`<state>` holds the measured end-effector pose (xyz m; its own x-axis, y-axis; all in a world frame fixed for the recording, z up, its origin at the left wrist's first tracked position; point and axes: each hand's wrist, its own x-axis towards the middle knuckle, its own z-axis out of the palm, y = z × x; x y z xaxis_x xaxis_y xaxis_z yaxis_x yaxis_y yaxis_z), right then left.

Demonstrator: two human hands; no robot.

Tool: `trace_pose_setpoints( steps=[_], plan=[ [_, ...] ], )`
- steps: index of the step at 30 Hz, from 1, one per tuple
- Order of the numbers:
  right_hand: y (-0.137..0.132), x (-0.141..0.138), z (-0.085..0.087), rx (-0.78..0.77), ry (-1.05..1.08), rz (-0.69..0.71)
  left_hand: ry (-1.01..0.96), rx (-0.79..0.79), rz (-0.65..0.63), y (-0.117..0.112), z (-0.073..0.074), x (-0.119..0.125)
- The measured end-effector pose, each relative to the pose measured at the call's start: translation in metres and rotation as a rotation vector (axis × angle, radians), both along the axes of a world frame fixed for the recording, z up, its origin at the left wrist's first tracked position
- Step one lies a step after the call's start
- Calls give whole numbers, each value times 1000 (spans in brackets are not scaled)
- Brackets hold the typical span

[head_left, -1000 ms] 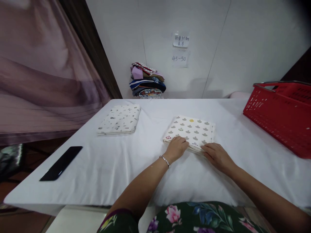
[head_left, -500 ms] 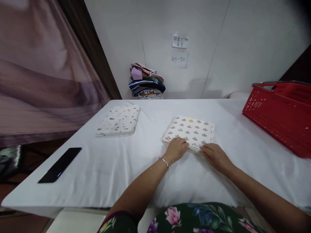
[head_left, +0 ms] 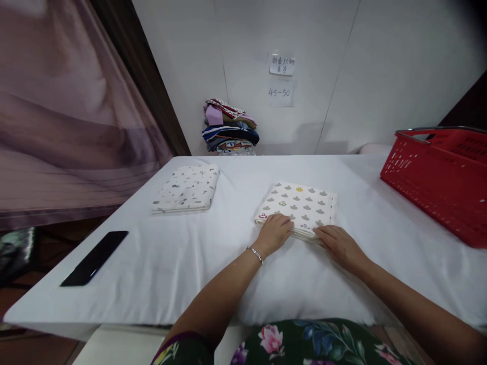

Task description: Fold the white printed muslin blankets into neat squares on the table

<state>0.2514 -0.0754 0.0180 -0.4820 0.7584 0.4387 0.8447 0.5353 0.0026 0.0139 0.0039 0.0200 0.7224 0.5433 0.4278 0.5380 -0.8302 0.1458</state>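
A folded white cloth (head_left: 304, 200) printed with rows of grey shapes and a few coloured ones lies flat on the table in front of me. My left hand (head_left: 274, 234) grips its near edge left of the middle, fingers closed over the top. Close to the near right corner, my right hand (head_left: 339, 246) has its fingers closed on the same edge. Both thumbs are partly hidden. Farther left lies a second folded white cloth (head_left: 187, 188) with small dark prints, touched by neither hand.
A white sheet covers the table (head_left: 160, 274). At the left edge rests a flat black object (head_left: 95, 258), and a red plastic basket (head_left: 441, 182) stands at the right. Behind the table's far edge rises a stack of folded fabrics (head_left: 230, 129). A curtain (head_left: 76, 116) hangs at the left.
My left hand has shifted very slightly left along the cloth's near edge. The right hand and the cloth look almost unmoved.
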Motion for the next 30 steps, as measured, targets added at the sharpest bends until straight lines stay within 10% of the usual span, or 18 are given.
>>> trace_pose_setpoints(
  steps=[30],
  plan=[
    [-12, -3, -9, 27, 10, 5, -48, 25, 77, 6, -10, -25]
  ],
)
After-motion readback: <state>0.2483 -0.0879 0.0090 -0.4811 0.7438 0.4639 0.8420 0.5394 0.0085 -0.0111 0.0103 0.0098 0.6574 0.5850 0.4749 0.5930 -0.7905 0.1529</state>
